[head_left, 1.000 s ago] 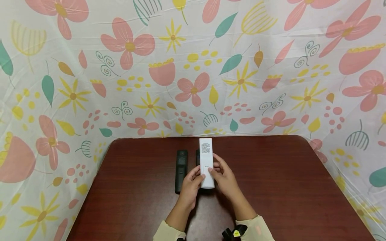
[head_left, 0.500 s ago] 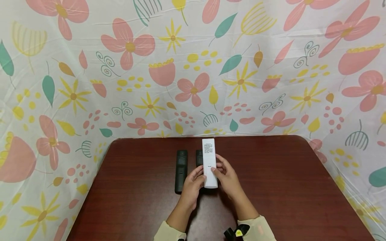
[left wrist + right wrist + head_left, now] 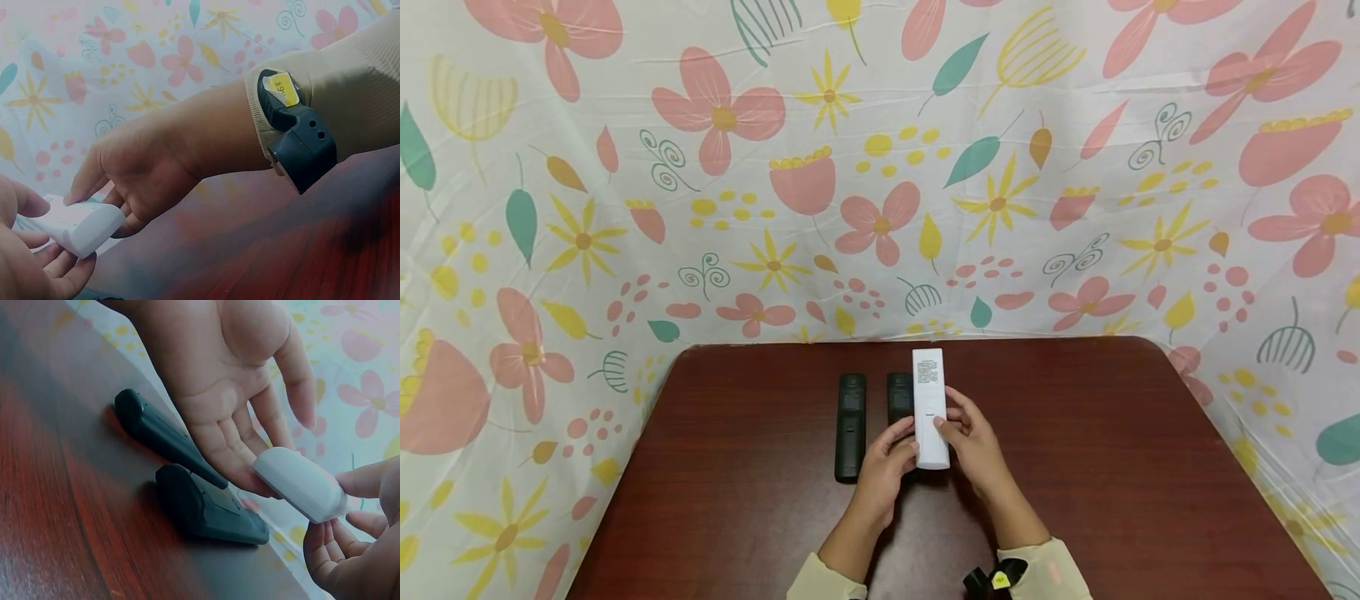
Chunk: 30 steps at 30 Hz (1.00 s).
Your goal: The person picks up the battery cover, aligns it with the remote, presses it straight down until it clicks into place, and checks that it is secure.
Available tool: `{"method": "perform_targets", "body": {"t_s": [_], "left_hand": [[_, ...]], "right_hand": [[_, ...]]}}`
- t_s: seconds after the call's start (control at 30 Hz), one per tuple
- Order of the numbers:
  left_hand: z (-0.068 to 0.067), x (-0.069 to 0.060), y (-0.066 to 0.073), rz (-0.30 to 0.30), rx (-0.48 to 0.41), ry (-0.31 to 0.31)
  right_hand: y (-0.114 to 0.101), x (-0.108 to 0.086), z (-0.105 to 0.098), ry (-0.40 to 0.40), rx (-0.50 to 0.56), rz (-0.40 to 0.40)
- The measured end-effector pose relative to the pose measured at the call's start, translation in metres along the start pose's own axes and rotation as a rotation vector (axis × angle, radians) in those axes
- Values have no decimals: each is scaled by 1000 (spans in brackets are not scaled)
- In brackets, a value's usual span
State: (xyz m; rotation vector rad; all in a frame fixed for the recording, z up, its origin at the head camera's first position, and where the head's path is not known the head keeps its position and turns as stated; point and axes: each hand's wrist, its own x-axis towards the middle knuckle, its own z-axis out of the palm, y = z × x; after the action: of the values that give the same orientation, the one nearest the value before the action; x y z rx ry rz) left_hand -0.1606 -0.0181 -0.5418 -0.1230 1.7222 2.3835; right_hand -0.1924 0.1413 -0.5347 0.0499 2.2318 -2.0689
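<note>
A white remote control (image 3: 930, 408), back side up with printed text at its far end, is held above the table. My right hand (image 3: 981, 446) grips its right edge, thumb on top and fingers beneath. My left hand (image 3: 882, 471) is at the opposite edge; in the right wrist view its relaxed fingers (image 3: 228, 447) touch the remote's side and underside, and its thumb stands away from it. Two black remotes lie face down on the table: one on the left (image 3: 851, 429), the other (image 3: 900, 393) partly hidden behind the left hand and the white remote.
The dark reddish-brown wooden table (image 3: 737, 517) has rounded far corners. A flower-print cloth (image 3: 880, 167) hangs behind it and along both sides. A small black camera (image 3: 996, 578) is strapped at the right wrist over a beige sleeve (image 3: 1052, 571).
Both hands have shifted slightly to the right with the white remote, showing more of the black remote behind it. The black remotes have stayed put.
</note>
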Motion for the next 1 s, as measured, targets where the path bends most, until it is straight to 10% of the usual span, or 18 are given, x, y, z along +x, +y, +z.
{"method": "perform_targets", "body": {"t_s": [1.0], "left_hand": [[15,-9,-18,-47,107,-93]], "right_hand": [[21,8,-23,43,-51,53]]}}
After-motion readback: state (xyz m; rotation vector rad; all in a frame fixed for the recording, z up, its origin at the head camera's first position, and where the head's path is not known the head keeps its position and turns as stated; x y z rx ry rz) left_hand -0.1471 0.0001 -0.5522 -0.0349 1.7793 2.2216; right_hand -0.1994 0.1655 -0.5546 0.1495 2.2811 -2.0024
